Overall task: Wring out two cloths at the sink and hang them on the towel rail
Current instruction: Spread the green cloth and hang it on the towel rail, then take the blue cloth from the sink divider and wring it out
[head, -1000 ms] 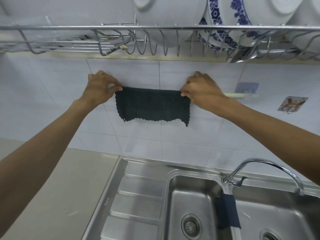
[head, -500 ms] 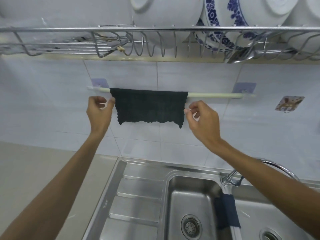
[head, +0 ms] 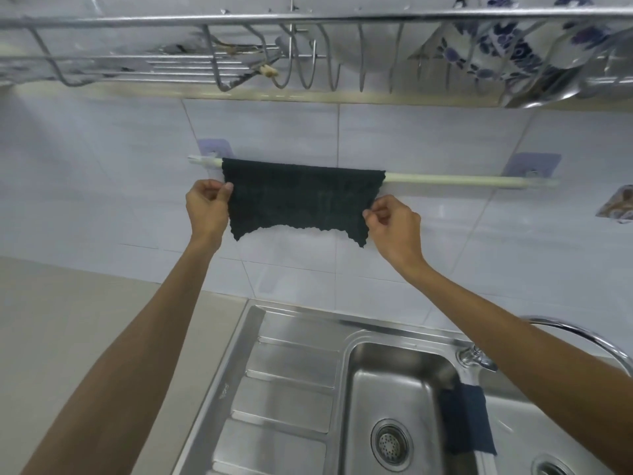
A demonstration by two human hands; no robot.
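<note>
Both hands have dropped from the rail to the side edges of the dark green knitted cloth (head: pixel 301 197), which a second ago was held up at rail height and now hangs draped over the pale, slim wall-mounted towel rail (head: pixel 462 181). Left hand (head: pixel 207 209): thumb and fingers pinched on the cloth's left edge. Right hand (head: pixel 394 224): fingertips pinched on the right edge, near the lower corner. Each hand is closed narrowly on fabric, apparently tugging it flat.

Second cloth: a dark blue cloth (head: pixel 469 419) lies over the divider between the two bowls of the stainless steel sink (head: pixel 291 371), below the curved chrome tap (head: pixel 582 337), not yet hung. By this evidence the task is roughly half done.

Risks, as judged:
- Uneven downward pull could slide the green cloth off the rail, since it is only draped and the rail looks smooth.
- The rail hangs from two pale purple adhesive pads (head: pixel 532 164); a hard tug might loosen them.
- The green cloth occupies the left half of the rail, leaving the right half bare for the blue one; crowding would arise only if it were hung overlapping.
- An overhead wire dish rack (head: pixel 308 46) with blue-patterned white bowls (head: pixel 507 46) sits close above, so a raised hand could knock it.

Writing: small embossed lettering on the sink's left rim is too blurred to read. A patterned square wall sticker (head: pixel 616 209) at the right edge shows no readable text.
</note>
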